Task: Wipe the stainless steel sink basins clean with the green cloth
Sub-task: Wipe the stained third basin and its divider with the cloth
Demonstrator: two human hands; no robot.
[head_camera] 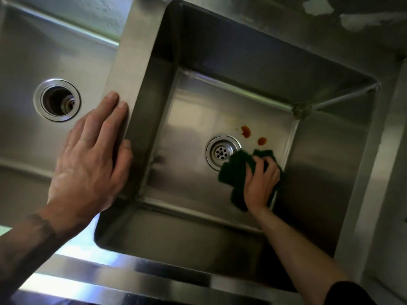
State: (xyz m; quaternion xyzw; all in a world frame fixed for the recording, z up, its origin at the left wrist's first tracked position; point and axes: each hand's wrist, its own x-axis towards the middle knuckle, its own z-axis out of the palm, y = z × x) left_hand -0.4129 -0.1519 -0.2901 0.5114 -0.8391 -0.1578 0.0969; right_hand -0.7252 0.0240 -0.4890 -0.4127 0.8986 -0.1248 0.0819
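Two stainless steel basins lie below me. In the deep right basin (pixel 220 102), my right hand (pixel 261 183) presses the dark green cloth (pixel 234 170) flat on the floor, just right of the round strainer drain (pixel 222 151). Two reddish-brown stains (pixel 246 130) sit on the floor just beyond the cloth. My left hand (pixel 88 164) rests flat on the steel divider (pixel 132 73) between the basins, fingers apart, thumb over the right basin's edge, holding nothing. The left basin (pixel 22 133) has an open drain hole (pixel 57 100).
The sink's front rim (pixel 132 280) runs along the bottom of the view. A worn wall with peeling patches (pixel 352 18) stands behind the sink. A steel ledge (pixel 387 172) borders the right basin on the right.
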